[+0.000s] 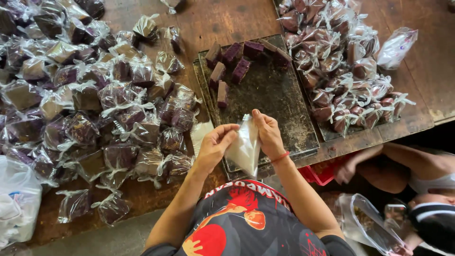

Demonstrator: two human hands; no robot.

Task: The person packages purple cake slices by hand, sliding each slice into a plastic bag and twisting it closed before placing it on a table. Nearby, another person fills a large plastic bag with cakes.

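Now, our hands: we work over the near edge of a dark metal tray [284, 104] on a wooden table [222, 23].
Left hand [215, 144]: our fingers are curled narrow, pinching the left edge of a small clear plastic bag [244, 147] at its mouth.
Right hand [268, 132]: our fingertips are pinched on the bag's upper corner; a red band [280, 156] sits on that wrist.
Bag: we hold it between both hands, hanging point-down just above the tray's near rim; we cannot tell whether anything is inside it.
Tray: it bears unwrapped purple cake blocks [239, 59], loosely grouped at its far left corner, well apart from the bag.
Left of us: a large heap of wrapped purple blocks [95, 95] in knotted clear bags spreads across the table.
Right of us: a second pile of wrapped reddish-brown pieces [341, 61] lies on another tray beside ours.
Near left: a white plastic sack [19, 199] sits at the table's edge.
Lower right: another person's arm [403, 161] reaches toward a red basket [322, 173] below the table.
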